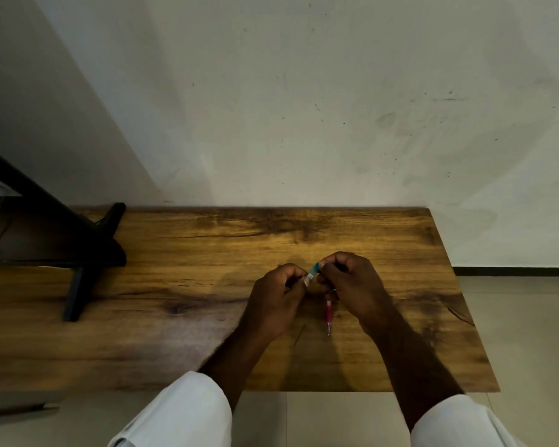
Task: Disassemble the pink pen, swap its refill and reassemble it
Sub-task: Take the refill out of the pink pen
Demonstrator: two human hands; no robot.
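Pulling or twisting a small teal piece (pixel 314 271) between both hands, mid-air over the wooden desk (pixel 188 285), right of centre. Left hand (pixel 276 298): fingers curled, thumb and fingertips pinching the near end of the teal piece, where a whitish bit shows. Right hand (pixel 349 282): fingers curled, pinching the far end. So both grips are clenched on that same piece.

The pink pen (pixel 329 312) shows as a pink barrel section with its metal tip pointing toward the person. It sticks out from under the right hand. Cannot tell if the right hand's lower fingers hold it or if it lies on the desk. Cannot tell either whether the teal piece is joined to it, or whether it is an end part or a refill.

Step, as a judgement: the disassembly or refill-swap stage, with the pen not in one piece and reassembly not done.

The next move likely calls for a steady pinch on both ends, a straight pull or twist along the piece's axis, and keeping small parts from rolling off the desk.

A black stand (pixel 78 285) sits at the left, well apart.
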